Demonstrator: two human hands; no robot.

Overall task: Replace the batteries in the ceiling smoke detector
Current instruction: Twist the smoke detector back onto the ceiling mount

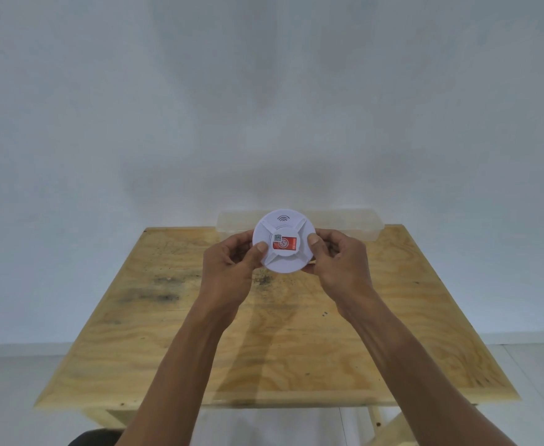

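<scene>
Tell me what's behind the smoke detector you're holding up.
A clear plastic container sits at the far edge of the wooden table, against the wall. The smoke detector, held by left hand and right hand, covers the container's middle, so any contents there are hidden.

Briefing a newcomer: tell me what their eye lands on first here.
First, the white round smoke detector, with its red label, held up at frame centre between the left hand and the right hand, thumbs on its face. Below it spreads a stained plywood table, and a clear plastic box sits at the table's far edge.
</scene>
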